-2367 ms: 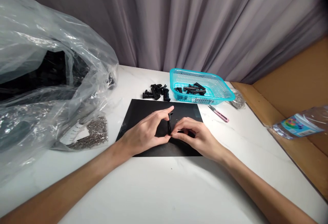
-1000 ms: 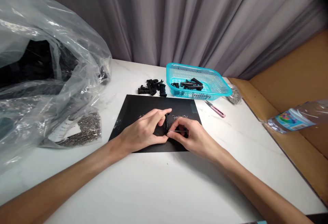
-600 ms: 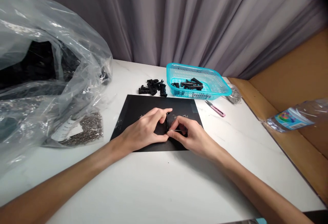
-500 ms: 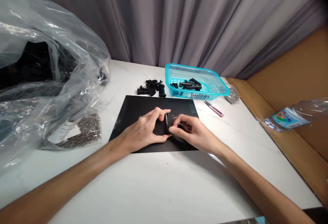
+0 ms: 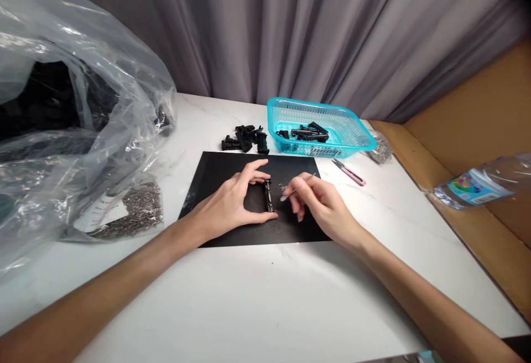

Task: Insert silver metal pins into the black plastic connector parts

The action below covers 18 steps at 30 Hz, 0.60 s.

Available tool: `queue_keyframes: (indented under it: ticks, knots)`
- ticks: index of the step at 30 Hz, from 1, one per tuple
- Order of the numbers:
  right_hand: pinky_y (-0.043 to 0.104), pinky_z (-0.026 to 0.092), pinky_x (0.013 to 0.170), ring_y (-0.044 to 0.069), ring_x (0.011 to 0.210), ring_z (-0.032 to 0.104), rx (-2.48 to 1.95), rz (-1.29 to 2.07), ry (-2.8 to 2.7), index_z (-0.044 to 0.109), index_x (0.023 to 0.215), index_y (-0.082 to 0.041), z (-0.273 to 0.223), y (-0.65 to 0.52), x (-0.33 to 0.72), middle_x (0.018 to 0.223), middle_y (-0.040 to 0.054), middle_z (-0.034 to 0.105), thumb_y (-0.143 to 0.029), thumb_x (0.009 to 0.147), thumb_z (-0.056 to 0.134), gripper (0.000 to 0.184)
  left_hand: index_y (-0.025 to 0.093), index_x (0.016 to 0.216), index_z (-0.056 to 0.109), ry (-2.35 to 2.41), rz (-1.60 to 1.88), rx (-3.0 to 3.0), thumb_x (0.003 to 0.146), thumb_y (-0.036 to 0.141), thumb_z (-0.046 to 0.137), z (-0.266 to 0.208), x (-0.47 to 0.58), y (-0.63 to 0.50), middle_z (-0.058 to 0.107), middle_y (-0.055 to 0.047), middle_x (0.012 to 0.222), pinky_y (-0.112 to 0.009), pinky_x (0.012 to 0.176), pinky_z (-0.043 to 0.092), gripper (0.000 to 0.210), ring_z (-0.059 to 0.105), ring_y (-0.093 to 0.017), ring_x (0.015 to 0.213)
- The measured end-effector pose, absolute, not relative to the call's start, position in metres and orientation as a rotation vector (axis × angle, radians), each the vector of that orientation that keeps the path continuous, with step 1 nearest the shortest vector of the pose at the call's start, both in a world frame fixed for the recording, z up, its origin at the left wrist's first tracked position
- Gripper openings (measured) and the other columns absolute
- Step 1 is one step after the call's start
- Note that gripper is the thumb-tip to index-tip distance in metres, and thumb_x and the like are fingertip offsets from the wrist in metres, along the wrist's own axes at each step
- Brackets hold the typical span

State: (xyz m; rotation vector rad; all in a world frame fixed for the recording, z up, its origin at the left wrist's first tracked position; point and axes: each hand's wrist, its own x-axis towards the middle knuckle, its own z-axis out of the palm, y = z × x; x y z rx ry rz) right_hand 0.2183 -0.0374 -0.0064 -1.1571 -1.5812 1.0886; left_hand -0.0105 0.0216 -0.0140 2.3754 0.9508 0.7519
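Head view, and there it was: the left hand (image 5: 230, 202) had the black part (image 5: 268, 197) gripped end to end, thumb at the near end, fingers at the far one, over the black mat (image 5: 224, 169). Its long axis ran nearly straight away from the person! To its right, the right hand (image 5: 326, 200) had its grip closed on a slim tool (image 5: 284, 198), the pale tip angled left toward the part, yet apart from it. Left hand nearer, clearly, touching the part.
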Motion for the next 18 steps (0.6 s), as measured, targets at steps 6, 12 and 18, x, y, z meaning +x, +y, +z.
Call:
queue_keyframes:
  ticks: [6, 12, 18]
  knots:
    - [0.025, 0.049, 0.054, 0.01, 0.051, 0.055, -1.002, 1.232, -1.53, 0.059, 0.094, -0.02, -0.014, -0.038, 0.213, 0.064, -0.0047, 0.056, -0.055, 0.104, 0.05, 0.038, 0.023, 0.125, 0.064, 0.988, 0.733, 2.48, 0.073, 0.049, 0.085, -0.013, -0.01, 0.025, 0.071, -0.006, 0.119, -0.044, 0.101, 0.055, 0.063, 0.066, -0.027, 0.113]
    - [0.025, 0.05, 0.055, 0.01, 0.053, 0.057, -0.965, 1.24, -1.563, 0.058, 0.094, -0.02, -0.021, -0.037, 0.207, 0.063, -0.0048, 0.057, -0.056, 0.104, 0.051, 0.038, 0.022, 0.117, 0.07, 1.022, 0.776, 2.452, 0.067, 0.047, 0.088, -0.009, -0.009, 0.026, 0.074, -0.004, 0.105, -0.043, 0.093, 0.054, 0.058, 0.067, -0.026, 0.1]
    - [0.025, 0.051, 0.057, 0.01, 0.054, 0.058, -0.931, 1.233, -1.584, 0.059, 0.093, -0.02, -0.025, -0.037, 0.207, 0.065, -0.0045, 0.058, -0.051, 0.105, 0.051, 0.035, 0.021, 0.116, 0.071, 1.024, 0.792, 2.45, 0.065, 0.041, 0.088, -0.008, -0.008, 0.024, 0.074, -0.004, 0.103, -0.042, 0.093, 0.055, 0.057, 0.068, -0.026, 0.098]
